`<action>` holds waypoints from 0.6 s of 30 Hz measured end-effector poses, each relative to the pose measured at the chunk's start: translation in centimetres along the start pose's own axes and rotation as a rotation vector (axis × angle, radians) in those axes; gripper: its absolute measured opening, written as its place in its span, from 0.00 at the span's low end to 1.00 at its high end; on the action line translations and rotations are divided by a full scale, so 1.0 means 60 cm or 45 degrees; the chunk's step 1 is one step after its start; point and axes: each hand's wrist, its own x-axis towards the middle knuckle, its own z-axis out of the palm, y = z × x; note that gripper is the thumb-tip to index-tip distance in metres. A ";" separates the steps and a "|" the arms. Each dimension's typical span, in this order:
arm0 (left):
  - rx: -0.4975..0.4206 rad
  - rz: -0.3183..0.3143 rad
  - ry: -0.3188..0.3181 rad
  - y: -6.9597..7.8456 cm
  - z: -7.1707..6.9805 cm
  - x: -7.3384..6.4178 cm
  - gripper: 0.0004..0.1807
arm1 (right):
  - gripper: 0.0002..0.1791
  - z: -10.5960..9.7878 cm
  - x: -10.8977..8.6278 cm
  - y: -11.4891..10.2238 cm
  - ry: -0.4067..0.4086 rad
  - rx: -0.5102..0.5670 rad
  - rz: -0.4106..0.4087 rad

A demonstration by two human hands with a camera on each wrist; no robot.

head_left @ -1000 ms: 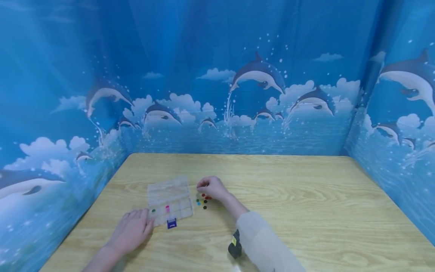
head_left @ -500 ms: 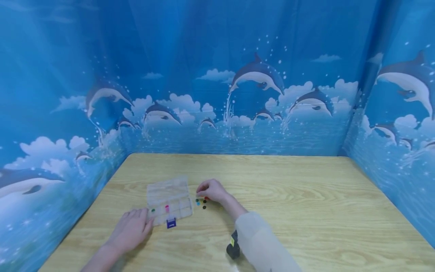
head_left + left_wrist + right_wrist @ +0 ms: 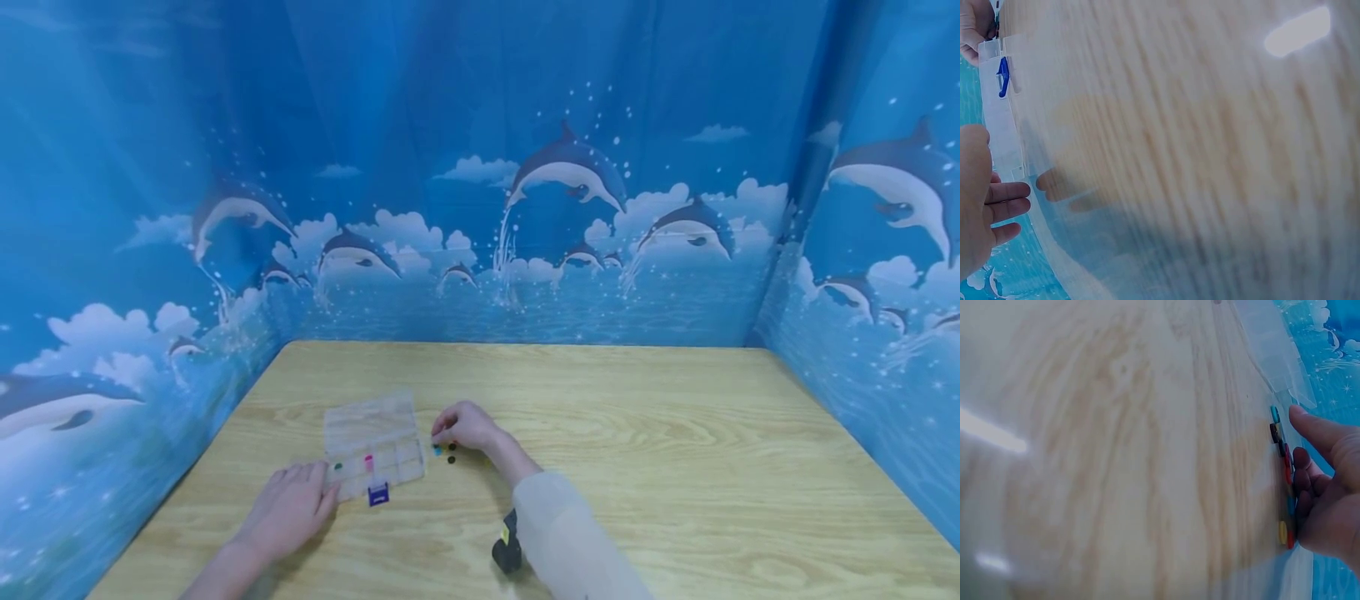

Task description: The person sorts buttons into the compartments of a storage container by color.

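A clear plastic compartment box [image 3: 378, 457] lies with its lid laid back on the left part of the table. A green disc [image 3: 338, 466] and a pink piece [image 3: 369, 460] are in its front compartments. My left hand [image 3: 291, 510] rests at the box's front left corner, fingers extended. To the right of the box, my right hand [image 3: 467, 427] is low over a cluster of small coloured discs [image 3: 1288, 464]. Its thumb tip is near a teal disc [image 3: 1274, 414], and the other fingers bend beside the red ones. I cannot tell whether its fingertips pinch a disc.
A blue clasp [image 3: 378, 494] sticks out from the box's front edge. Loose black discs [image 3: 452, 460] lie just in front of the right hand. A black object with a yellow label [image 3: 507, 546] is beside the right sleeve. Dolphin-print curtains [image 3: 570, 175] enclose the wooden table [image 3: 660, 433].
My right hand has moved slightly toward me over the discs, now covering the red ones in the head view. The left hand and the box have stayed in place.
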 end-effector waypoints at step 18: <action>-0.021 -0.032 -0.052 0.005 -0.005 0.000 0.09 | 0.02 0.000 0.000 -0.001 -0.010 -0.145 -0.034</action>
